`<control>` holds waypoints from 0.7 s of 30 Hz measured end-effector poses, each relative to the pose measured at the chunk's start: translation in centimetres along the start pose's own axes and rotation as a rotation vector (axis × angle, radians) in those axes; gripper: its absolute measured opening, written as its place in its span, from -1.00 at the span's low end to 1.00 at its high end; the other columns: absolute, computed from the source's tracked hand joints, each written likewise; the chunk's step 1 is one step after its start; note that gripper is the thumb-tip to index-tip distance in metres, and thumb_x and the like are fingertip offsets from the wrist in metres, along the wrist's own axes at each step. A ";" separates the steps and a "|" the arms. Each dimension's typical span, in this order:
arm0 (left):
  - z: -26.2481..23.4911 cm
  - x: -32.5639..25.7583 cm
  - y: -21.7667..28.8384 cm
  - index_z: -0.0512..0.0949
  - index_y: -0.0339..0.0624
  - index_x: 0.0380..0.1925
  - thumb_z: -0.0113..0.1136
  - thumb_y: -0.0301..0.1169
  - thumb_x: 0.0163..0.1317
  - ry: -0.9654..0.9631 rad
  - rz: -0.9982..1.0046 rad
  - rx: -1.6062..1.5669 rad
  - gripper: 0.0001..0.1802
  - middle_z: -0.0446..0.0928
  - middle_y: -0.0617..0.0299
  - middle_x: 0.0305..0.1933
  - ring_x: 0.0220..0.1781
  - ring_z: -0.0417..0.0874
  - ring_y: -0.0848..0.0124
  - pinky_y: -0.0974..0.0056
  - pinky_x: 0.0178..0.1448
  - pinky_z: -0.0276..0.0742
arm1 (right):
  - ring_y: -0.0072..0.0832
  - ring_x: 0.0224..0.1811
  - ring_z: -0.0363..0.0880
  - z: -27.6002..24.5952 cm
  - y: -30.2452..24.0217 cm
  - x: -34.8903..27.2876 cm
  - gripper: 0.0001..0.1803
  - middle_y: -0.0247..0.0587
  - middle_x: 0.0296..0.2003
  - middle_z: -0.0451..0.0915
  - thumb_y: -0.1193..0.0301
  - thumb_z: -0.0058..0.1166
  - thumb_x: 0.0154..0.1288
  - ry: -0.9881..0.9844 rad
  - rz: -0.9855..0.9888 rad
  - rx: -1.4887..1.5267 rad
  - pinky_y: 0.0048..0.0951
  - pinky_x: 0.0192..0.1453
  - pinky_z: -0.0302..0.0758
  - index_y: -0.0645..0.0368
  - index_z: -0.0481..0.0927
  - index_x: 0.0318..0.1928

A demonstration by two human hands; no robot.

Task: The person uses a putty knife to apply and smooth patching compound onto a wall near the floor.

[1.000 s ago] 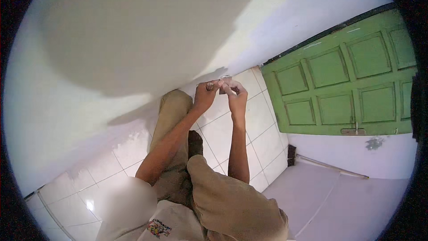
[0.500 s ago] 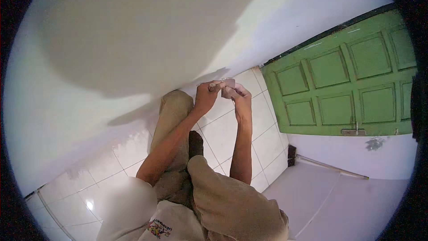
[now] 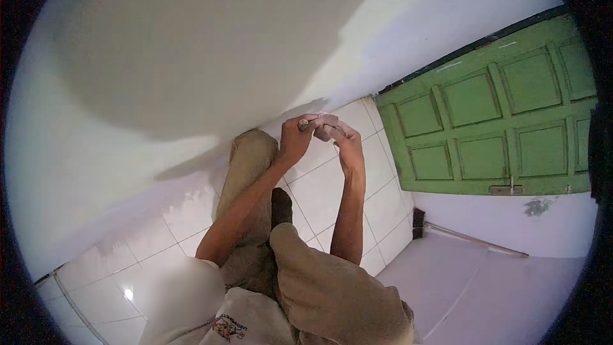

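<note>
My left hand (image 3: 296, 139) and my right hand (image 3: 338, 137) meet out in front of me, above my outstretched legs. Both are closed around a small pale object (image 3: 317, 125) pinched between the fingertips; its kind is too small to tell. My legs in khaki trousers (image 3: 252, 160) stretch over the white tiled floor (image 3: 332, 191), with a dark sock (image 3: 281, 204) showing between them.
A white wall (image 3: 191, 45) with a greyer patch rises right ahead. A green panelled door (image 3: 498, 128) stands at the right. A pale raised step or slab (image 3: 460, 281) lies at the lower right, with a thin rod along its edge.
The hands stay together near the same spot; the fingers have shifted slightly around the small object. Nothing else has moved.
</note>
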State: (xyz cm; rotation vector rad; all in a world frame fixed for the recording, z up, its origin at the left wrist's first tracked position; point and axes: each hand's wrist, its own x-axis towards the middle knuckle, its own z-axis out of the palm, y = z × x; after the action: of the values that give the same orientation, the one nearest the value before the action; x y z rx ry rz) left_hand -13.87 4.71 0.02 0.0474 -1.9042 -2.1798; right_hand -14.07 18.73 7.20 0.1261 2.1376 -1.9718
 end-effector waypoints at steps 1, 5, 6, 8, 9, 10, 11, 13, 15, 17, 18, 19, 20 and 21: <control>-0.2 -0.1 1.3 0.72 -0.26 -0.16 0.23 -0.31 0.39 -0.031 -0.044 0.032 -0.76 0.69 0.21 -0.42 -0.43 0.56 0.53 0.32 -0.29 0.51 | -0.49 -0.03 0.63 0.0 -1.0 -0.4 -0.68 -0.23 -0.11 0.73 0.46 0.25 0.30 -0.022 -0.016 -0.011 -0.39 0.20 0.46 0.31 0.68 0.04; 0.2 0.3 0.2 0.72 -0.28 -0.14 0.24 -0.37 0.35 -0.002 -0.045 -0.073 -0.78 0.73 0.12 -0.37 -0.38 0.66 0.48 0.34 -0.24 0.57 | -0.57 -0.04 0.60 0.1 0.0 0.1 -0.66 -0.29 -0.07 0.71 0.47 0.21 0.32 0.018 -0.075 -0.038 -0.48 0.15 0.45 0.30 0.67 0.09; 0.2 0.2 1.5 0.72 -0.27 -0.14 0.24 -0.37 0.35 -0.006 -0.065 -0.068 -0.78 0.73 0.13 -0.38 -0.38 0.66 0.49 0.34 -0.24 0.57 | -0.56 -0.03 0.61 0.0 0.1 0.0 -0.66 -0.27 -0.07 0.72 0.48 0.21 0.32 0.008 -0.076 -0.023 -0.47 0.17 0.45 0.32 0.67 0.09; 0.5 0.0 1.7 0.72 -0.27 -0.15 0.23 -0.35 0.37 0.014 -0.055 -0.060 -0.78 0.72 0.16 -0.39 -0.38 0.65 0.52 0.35 -0.24 0.56 | -0.55 -0.01 0.62 -0.3 0.4 0.0 -0.66 -0.24 -0.05 0.72 0.49 0.21 0.33 -0.011 -0.079 0.007 -0.47 0.22 0.46 0.35 0.67 0.09; 0.2 0.2 1.3 0.72 -0.27 -0.15 0.22 -0.34 0.38 0.043 -0.021 -0.054 -0.77 0.71 0.17 -0.40 -0.39 0.64 0.53 0.35 -0.24 0.55 | -0.55 -0.02 0.62 0.0 0.3 0.0 -0.66 -0.24 -0.06 0.73 0.49 0.21 0.34 -0.015 -0.081 -0.017 -0.47 0.21 0.46 0.36 0.67 0.08; 0.0 0.3 1.0 0.72 -0.27 -0.16 0.21 -0.33 0.39 0.071 0.013 -0.047 -0.76 0.70 0.19 -0.41 -0.39 0.63 0.55 0.35 -0.25 0.54 | -0.55 -0.03 0.63 0.2 0.2 -0.1 -0.67 -0.23 -0.07 0.73 0.49 0.21 0.34 -0.019 -0.082 -0.041 -0.47 0.20 0.47 0.37 0.67 0.08; -0.2 0.3 0.6 0.72 -0.28 -0.16 0.20 -0.33 0.40 0.063 -0.048 -0.013 -0.76 0.70 0.20 -0.42 -0.40 0.61 0.55 0.35 -0.26 0.53 | -0.55 -0.04 0.63 0.4 0.1 -0.1 -0.67 -0.23 -0.08 0.73 0.49 0.21 0.35 -0.022 -0.085 -0.066 -0.47 0.20 0.47 0.38 0.67 0.08; 0.4 0.2 1.5 0.72 -0.28 -0.18 0.18 -0.31 0.42 0.039 -0.173 0.043 -0.75 0.69 0.23 -0.42 -0.41 0.58 0.56 0.36 -0.27 0.49 | -0.56 -0.06 0.63 -0.1 -0.1 0.1 -0.69 -0.22 -0.12 0.74 0.50 0.20 0.35 0.142 -0.211 -0.062 -0.46 0.20 0.48 0.40 0.68 0.05; 0.4 0.6 0.4 0.72 -0.26 -0.18 0.19 -0.30 0.41 -0.002 -0.218 0.117 -0.74 0.70 0.23 -0.41 -0.42 0.55 0.57 0.36 -0.28 0.47 | -0.45 0.05 0.65 -0.4 -1.0 0.6 -0.61 -0.05 0.03 0.70 0.52 0.15 0.39 0.328 -0.279 -0.189 -0.40 0.25 0.47 0.48 0.57 0.17; 0.2 0.6 -0.8 0.72 -0.25 -0.19 0.20 -0.28 0.40 -0.019 -0.239 0.133 -0.74 0.71 0.22 -0.41 -0.43 0.54 0.56 0.35 -0.29 0.46 | -0.28 0.14 0.64 1.0 -1.8 1.4 -0.52 0.12 0.12 0.64 0.53 0.13 0.41 0.527 -0.472 -0.306 -0.35 0.28 0.47 0.49 0.45 0.27; 0.2 0.4 -1.3 0.72 -0.24 -0.19 0.21 -0.28 0.39 -0.020 -0.245 0.110 -0.75 0.71 0.21 -0.41 -0.44 0.55 0.55 0.33 -0.29 0.47 | -0.19 0.18 0.64 1.9 -2.4 1.5 -0.48 0.20 0.16 0.60 0.53 0.12 0.41 0.629 -0.560 -0.367 -0.33 0.30 0.47 0.50 0.39 0.32; 0.1 0.3 -1.6 0.72 -0.24 -0.20 0.22 -0.28 0.38 -0.020 -0.245 0.088 -0.75 0.71 0.20 -0.40 -0.45 0.55 0.54 0.31 -0.29 0.48 | 0.00 0.36 0.47 2.7 -3.5 1.4 -0.36 0.33 0.30 0.44 0.45 0.08 0.45 0.549 -0.666 -0.482 -0.21 0.42 0.37 0.49 0.21 0.42; 0.0 0.1 -1.8 0.71 -0.24 -0.21 0.24 -0.27 0.36 -0.004 -0.181 0.072 -0.75 0.72 0.17 -0.40 -0.44 0.57 0.49 0.28 -0.28 0.50 | 0.02 0.40 0.40 3.8 -4.3 1.1 -0.34 0.36 0.33 0.39 0.45 0.06 0.46 0.517 -0.644 -0.507 -0.20 0.45 0.32 0.49 0.17 0.44; 0.1 -0.2 -2.2 0.70 -0.24 -0.22 0.26 -0.26 0.34 0.012 -0.115 0.050 -0.75 0.72 0.15 -0.39 -0.44 0.60 0.44 0.26 -0.26 0.52 | 0.04 0.45 0.33 5.0 -5.0 1.0 -0.32 0.39 0.36 0.34 0.44 0.04 0.47 0.487 -0.626 -0.536 -0.19 0.48 0.27 0.50 0.12 0.46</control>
State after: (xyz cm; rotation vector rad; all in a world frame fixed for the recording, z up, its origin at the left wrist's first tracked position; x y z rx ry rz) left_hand -14.07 5.07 -2.16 0.1829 -1.9960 -2.1982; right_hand -15.55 13.19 11.53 -0.2039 3.2710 -1.6474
